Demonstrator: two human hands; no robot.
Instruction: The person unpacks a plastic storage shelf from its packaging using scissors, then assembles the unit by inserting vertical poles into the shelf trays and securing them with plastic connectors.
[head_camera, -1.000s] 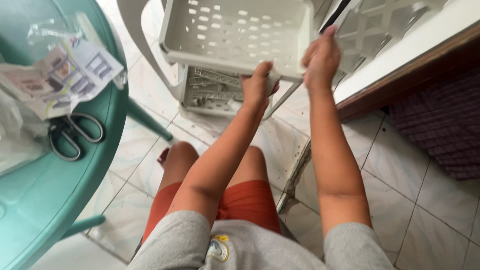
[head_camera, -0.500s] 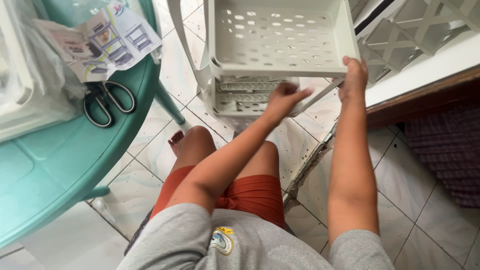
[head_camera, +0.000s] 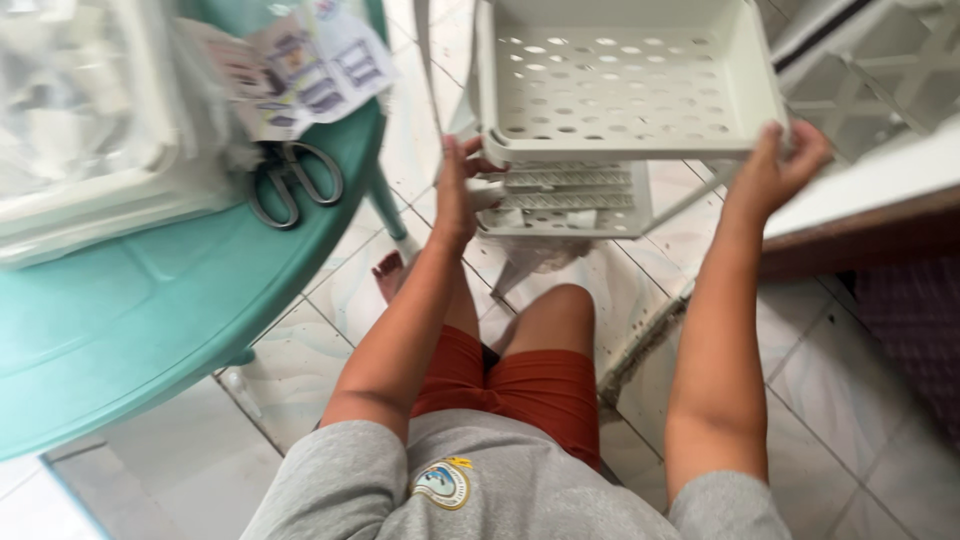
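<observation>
Bright, soft daylight; slight motion blur, washed-out top-left corner.

A round green plastic table (head_camera: 150, 310) is seen at left. Scissors (head_camera: 295, 180) with grey handles are laid on its top, near the edge. A printed leaflet (head_camera: 310, 65) is placed just behind the scissors, partly over the rim. A white tray (head_camera: 100, 215) wrapped in clear plastic (head_camera: 80, 90) is set on the table's left part. The table is borne on a pale tiled floor (head_camera: 850, 350), on which a white crate (head_camera: 570, 200) of plastic parts is stood.
</observation>
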